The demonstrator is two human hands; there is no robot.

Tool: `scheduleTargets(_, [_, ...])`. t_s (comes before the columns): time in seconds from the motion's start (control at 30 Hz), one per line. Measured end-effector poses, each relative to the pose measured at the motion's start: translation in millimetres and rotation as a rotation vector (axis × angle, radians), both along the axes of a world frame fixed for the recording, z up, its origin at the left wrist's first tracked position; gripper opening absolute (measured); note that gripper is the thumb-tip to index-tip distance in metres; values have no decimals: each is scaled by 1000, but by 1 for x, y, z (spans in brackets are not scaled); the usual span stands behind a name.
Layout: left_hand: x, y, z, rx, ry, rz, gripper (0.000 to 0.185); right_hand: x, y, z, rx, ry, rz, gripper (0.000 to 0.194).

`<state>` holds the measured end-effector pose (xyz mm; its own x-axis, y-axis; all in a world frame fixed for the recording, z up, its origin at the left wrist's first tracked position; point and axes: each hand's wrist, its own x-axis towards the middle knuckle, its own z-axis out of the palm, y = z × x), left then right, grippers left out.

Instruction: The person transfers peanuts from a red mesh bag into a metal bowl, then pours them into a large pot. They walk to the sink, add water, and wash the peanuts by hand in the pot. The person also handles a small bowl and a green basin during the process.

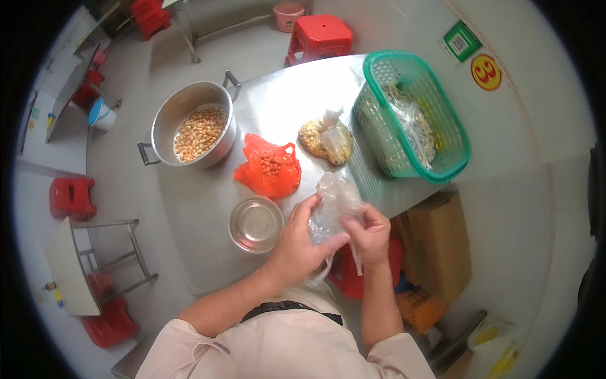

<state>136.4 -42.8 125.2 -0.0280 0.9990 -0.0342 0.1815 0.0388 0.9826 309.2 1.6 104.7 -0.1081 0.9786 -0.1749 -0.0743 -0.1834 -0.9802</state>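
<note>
A clear plastic bag [335, 203] is between my hands at the near edge of the steel table [189, 199]. My left hand [303, 237] grips its left side, thumb across the front. The fingers of my right hand [369, 232] pinch its right side, and the bag's handles dangle below. Left of my left hand stands a round steel bowl [256, 224]. Just beyond it, a red plastic bag [246, 166] lies open around reddish round nuts or beans [271, 166]. A knotted clear bag of yellowish beans [326, 137] rests farther back.
A deep aluminium pot [225, 149] holds brownish nuts or beans [201, 130] at the table's left. The green plastic basket [378, 137] at right contains bagged goods. Cardboard boxes [440, 246] stand below right. A red stool [324, 35] is beyond the table, beside the wall.
</note>
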Motion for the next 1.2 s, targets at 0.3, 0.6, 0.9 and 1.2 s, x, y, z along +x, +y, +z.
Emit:
scheduleTargets(0.3, [12, -24, -38, -452, -805, -16, 27, -4, -106, 3, 122, -218, -166, 61])
scheduleTargets(0.6, [10, -116, -50, -411, -724, -214, 23, -41, -271, -27, -95, -50, -234, 36])
scheduleTargets(0.9, [-11, -211, -65, 741, 431, -905, 46, -64, -380, -60, -259, 671, -598, 37])
scheduleTargets(1.2, [23, -266, -96, -53, 120, -987, 45, -38, -451, -95, -376, 30, -826, 28])
